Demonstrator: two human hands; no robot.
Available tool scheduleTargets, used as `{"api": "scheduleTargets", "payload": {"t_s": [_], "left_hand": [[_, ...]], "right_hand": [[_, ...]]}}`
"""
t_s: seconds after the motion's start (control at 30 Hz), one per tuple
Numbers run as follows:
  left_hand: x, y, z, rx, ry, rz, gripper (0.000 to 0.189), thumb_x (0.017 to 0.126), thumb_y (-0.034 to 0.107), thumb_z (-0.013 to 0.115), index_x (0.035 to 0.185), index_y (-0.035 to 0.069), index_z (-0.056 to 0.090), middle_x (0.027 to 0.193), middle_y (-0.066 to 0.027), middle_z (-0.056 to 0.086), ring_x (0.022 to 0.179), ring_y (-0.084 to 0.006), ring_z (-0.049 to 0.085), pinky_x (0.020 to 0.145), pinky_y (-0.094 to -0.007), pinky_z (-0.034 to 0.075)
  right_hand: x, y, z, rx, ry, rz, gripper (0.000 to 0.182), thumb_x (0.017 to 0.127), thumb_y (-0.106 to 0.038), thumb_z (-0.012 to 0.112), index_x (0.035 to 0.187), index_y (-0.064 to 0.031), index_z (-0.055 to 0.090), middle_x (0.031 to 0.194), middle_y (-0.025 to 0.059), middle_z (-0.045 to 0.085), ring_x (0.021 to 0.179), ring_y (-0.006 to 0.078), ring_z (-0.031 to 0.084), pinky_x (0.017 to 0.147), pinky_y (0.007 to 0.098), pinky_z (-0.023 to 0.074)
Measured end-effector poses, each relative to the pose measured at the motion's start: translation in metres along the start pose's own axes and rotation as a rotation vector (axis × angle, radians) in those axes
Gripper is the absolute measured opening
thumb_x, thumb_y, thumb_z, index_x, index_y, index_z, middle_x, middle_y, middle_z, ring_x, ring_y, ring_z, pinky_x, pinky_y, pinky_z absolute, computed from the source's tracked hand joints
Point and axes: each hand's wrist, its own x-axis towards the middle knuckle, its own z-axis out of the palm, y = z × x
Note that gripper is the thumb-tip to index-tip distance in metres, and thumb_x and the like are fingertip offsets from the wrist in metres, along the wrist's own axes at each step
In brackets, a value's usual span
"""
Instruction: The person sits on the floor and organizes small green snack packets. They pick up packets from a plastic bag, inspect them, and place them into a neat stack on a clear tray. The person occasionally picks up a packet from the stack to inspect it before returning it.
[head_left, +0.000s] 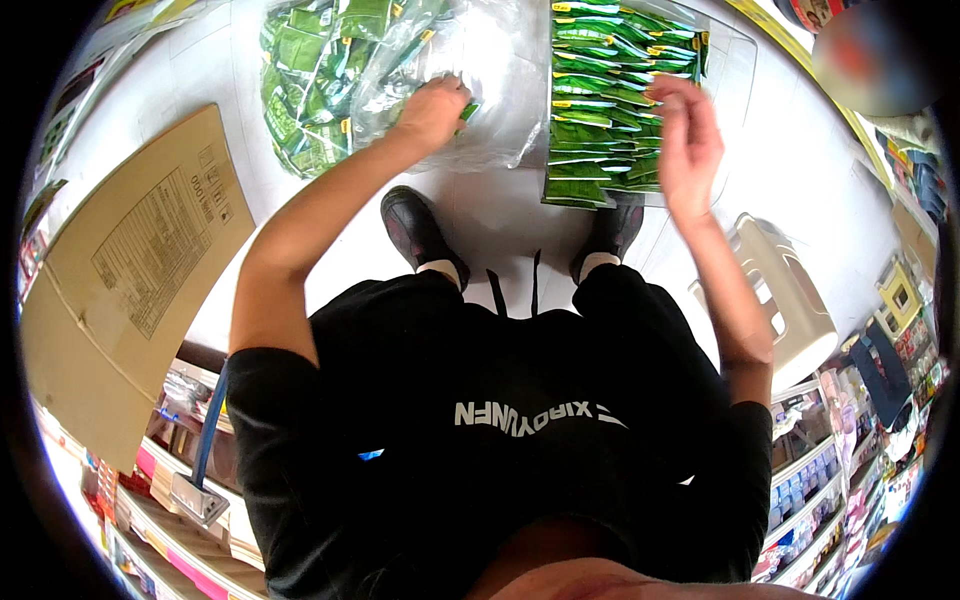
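My left hand (435, 112) reaches over a large clear plastic bag (499, 90), with a small green packet (469, 112) at its fingertips. Many more loose green packets (307, 82) fill the left part of the bag. To the right, green packets (585, 112) stand on edge in two tight rows inside a transparent plastic bin (739, 112). My right hand (688, 142) hovers at the right row, its fingers loosely bent and slightly blurred. I see nothing between them. Some packets lie under the bag's folds and are partly hidden.
A flattened cardboard sheet (135, 277), printed with writing, leans at the left. A beige plastic stool (787, 300) stands by my right forearm. Stocked shelves (806, 480) curve along both sides. My black shoes (420, 229) rest on the pale floor (517, 217), just below the bag and bin.
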Motion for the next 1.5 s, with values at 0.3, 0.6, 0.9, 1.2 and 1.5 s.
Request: {"api": "scheduleTargets", "payload": {"t_s": [0.3, 0.6, 0.9, 1.2, 1.5], "left_hand": [[-0.065, 0.104, -0.086, -0.235, 0.786, 0.640, 0.016, 0.068, 0.014, 0.076, 0.080, 0.019, 0.068, 0.113, -0.0024, 0.057, 0.109, -0.0269, 0.045, 0.089, -0.0411, 0.036], [-0.089, 0.116, -0.069, -1.164, 0.638, 0.156, 0.038, 0.080, 0.015, 0.072, 0.107, 0.004, 0.048, 0.115, -0.0143, 0.050, 0.109, -0.0220, 0.052, 0.080, -0.0333, 0.050], [-0.075, 0.132, -0.081, -1.329, -0.058, -0.026, 0.019, 0.097, 0.020, 0.049, 0.104, 0.002, 0.051, 0.072, -0.0020, 0.058, 0.061, -0.0070, 0.053, 0.056, -0.0208, 0.044], [-0.055, 0.163, -0.062, -1.577, 0.030, -0.012, 0.025, 0.100, 0.025, 0.042, 0.101, 0.001, 0.050, 0.072, -0.0048, 0.060, 0.061, -0.0108, 0.054, 0.060, -0.0238, 0.046], [-0.031, 0.168, -0.078, -1.266, 0.180, 0.039, 0.022, 0.093, 0.023, 0.057, 0.094, 0.001, 0.055, 0.075, -0.0030, 0.056, 0.063, -0.0081, 0.052, 0.056, -0.0224, 0.043]], "right_hand": [[-0.039, -0.043, 0.049, 0.727, -0.588, 0.597, 0.050, 0.095, -0.043, 0.049, 0.122, -0.0012, 0.048, 0.095, 0.0049, 0.060, 0.080, 0.0111, 0.057, 0.064, 0.0246, 0.0486], [-0.022, -0.052, 0.039, 0.605, -0.482, 0.374, 0.019, 0.091, -0.013, 0.060, 0.106, -0.0030, 0.054, 0.093, 0.0002, 0.062, 0.084, 0.0055, 0.057, 0.075, 0.0229, 0.0475], [-0.023, -0.037, 0.032, 0.535, -0.238, 0.374, 0.022, 0.093, -0.021, 0.058, 0.079, -0.0035, 0.057, 0.068, -0.0064, 0.049, 0.065, 0.0014, 0.039, 0.057, 0.0191, 0.0338], [-0.037, -0.045, 0.023, 0.700, -0.237, 0.407, 0.027, 0.091, -0.015, 0.060, 0.113, -0.0006, 0.055, 0.089, 0.0034, 0.061, 0.078, 0.0070, 0.054, 0.071, 0.0224, 0.0453], [-0.007, -0.022, -0.011, 0.398, -0.136, 0.219, 0.021, 0.090, -0.017, 0.062, 0.102, 0.0004, 0.057, 0.087, 0.0021, 0.062, 0.080, 0.0064, 0.055, 0.070, 0.0218, 0.0457]]}}
